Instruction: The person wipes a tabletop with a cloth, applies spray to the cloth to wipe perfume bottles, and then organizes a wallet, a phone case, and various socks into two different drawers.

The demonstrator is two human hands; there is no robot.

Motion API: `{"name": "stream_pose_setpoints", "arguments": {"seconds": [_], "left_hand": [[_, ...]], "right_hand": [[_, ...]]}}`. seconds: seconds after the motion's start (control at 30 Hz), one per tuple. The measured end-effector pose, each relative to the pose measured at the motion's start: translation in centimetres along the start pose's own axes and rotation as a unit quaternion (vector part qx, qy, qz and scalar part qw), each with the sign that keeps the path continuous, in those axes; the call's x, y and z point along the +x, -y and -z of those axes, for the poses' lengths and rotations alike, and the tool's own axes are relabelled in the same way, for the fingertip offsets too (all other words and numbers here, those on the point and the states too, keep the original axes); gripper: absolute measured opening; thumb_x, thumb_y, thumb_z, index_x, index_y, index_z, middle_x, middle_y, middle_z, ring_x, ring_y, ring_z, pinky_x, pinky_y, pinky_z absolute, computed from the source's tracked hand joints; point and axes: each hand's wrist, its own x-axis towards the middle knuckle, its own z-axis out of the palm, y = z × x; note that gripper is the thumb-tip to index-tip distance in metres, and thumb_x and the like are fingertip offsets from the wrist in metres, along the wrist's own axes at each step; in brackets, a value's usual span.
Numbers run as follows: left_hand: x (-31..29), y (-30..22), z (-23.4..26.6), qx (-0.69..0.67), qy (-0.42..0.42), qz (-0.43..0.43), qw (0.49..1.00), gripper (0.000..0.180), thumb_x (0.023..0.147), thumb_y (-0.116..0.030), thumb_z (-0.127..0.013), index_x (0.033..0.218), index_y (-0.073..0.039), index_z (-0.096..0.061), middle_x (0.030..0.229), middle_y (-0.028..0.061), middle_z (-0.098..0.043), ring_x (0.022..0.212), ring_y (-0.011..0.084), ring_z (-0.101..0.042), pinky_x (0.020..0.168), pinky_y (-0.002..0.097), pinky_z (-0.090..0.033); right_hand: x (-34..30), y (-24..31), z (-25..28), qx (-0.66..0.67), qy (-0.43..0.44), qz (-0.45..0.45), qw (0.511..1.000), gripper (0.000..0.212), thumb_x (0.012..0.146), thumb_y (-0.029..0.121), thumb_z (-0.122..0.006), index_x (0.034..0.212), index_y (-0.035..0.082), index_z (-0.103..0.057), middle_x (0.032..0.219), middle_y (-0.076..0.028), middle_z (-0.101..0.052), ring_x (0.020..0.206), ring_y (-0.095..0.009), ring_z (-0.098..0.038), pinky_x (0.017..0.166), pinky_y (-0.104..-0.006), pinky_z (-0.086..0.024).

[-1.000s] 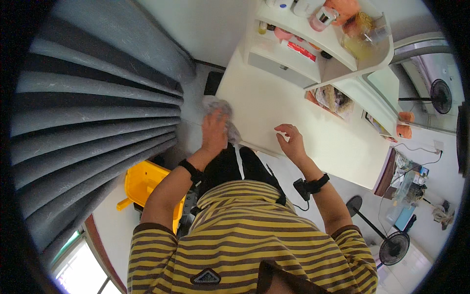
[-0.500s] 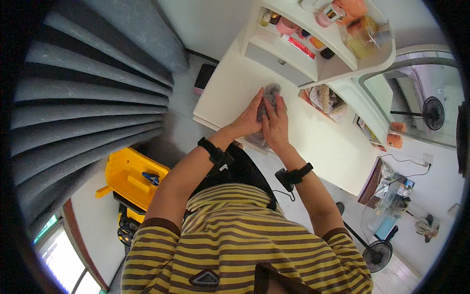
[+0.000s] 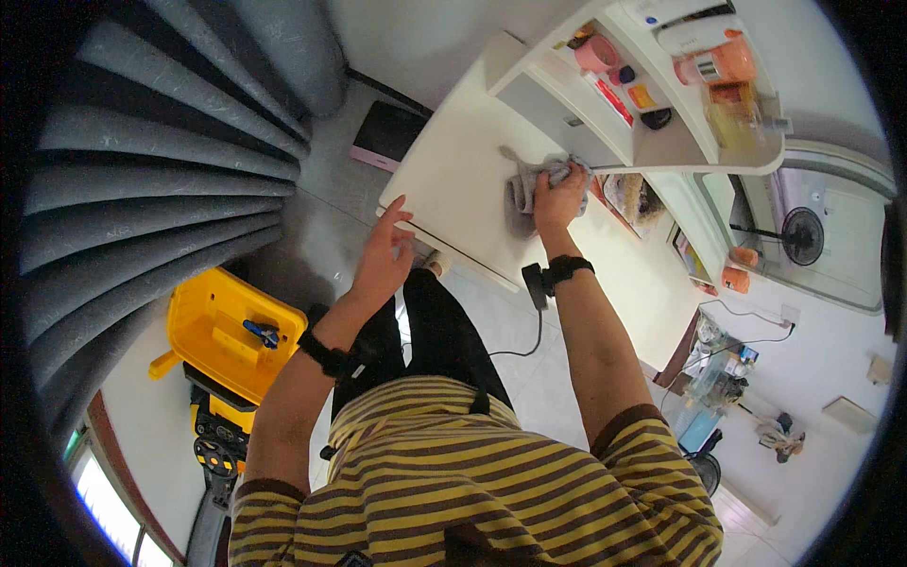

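A grey cloth (image 3: 520,196) lies bunched on the cream-white tabletop (image 3: 453,170), with one thin end trailing toward the left. My right hand (image 3: 559,200) presses down on it, fingers curled over its far right part. Off the table's front left edge hovers my left hand (image 3: 383,260), holding nothing, its fingers spread and the index finger pointing toward the edge. Each wrist wears a black strap with a small device.
White shelves (image 3: 699,149) with bottles, jars and a red-and-white box rise behind the table. Beside them stand a picture (image 3: 631,200) and a mirror (image 3: 817,217). Grey curtains (image 3: 161,189) hang left, above a yellow ride-on toy (image 3: 213,326). A dark flat box (image 3: 389,134) lies on the floor.
My left hand has come off the cloth and moved left and nearer me, past the table edge. The right hand has shifted the cloth slightly right, and the view has tilted.
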Motion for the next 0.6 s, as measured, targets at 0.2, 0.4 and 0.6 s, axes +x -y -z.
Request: {"name": "stream_pose_setpoints", "arguments": {"seconds": [0.2, 0.4, 0.6], "left_hand": [[-2.9, 2.0, 4.9, -0.007, -0.036, 0.022, 0.999, 0.062, 0.078, 0.011, -0.046, 0.135, -0.009, -0.029, 0.108, 0.011, -0.054, 0.086, 0.0172, -0.06, 0.072, 0.0257, -0.049], [-3.5, 2.2, 8.4, -0.084, -0.083, -0.007, 0.993, 0.056, 0.081, 0.01, -0.045, 0.132, -0.009, -0.034, 0.104, 0.0108, -0.055, 0.084, 0.0157, -0.06, 0.072, 0.0268, -0.049], [-4.0, 2.0, 10.5, -0.057, -0.135, 0.004, 0.989, 0.053, 0.082, 0.009, -0.045, 0.131, -0.009, -0.035, 0.101, 0.0104, -0.056, 0.084, 0.0144, -0.06, 0.071, 0.0266, -0.05]], "right_hand": [[1.9, 9.9, -1.9, 0.166, 0.144, -0.077, 0.973, 0.043, 0.065, 0.019, -0.07, 0.103, 0.005, -0.057, 0.111, -0.013, -0.055, 0.102, -0.031, -0.052, 0.088, -0.0397, -0.043], [-0.8, 15.2, -1.2, 0.328, 0.173, 0.081, 0.925, 0.041, 0.063, 0.008, -0.064, 0.103, 0.006, -0.055, 0.11, -0.014, -0.056, 0.1, -0.031, -0.053, 0.089, -0.0368, -0.042], [0.4, 2.6, -1.4, 0.048, -0.089, -0.14, 0.985, 0.05, 0.067, 0.019, -0.065, 0.111, -0.001, -0.05, 0.112, -0.019, -0.051, 0.103, -0.034, -0.05, 0.091, -0.042, -0.04]]}}
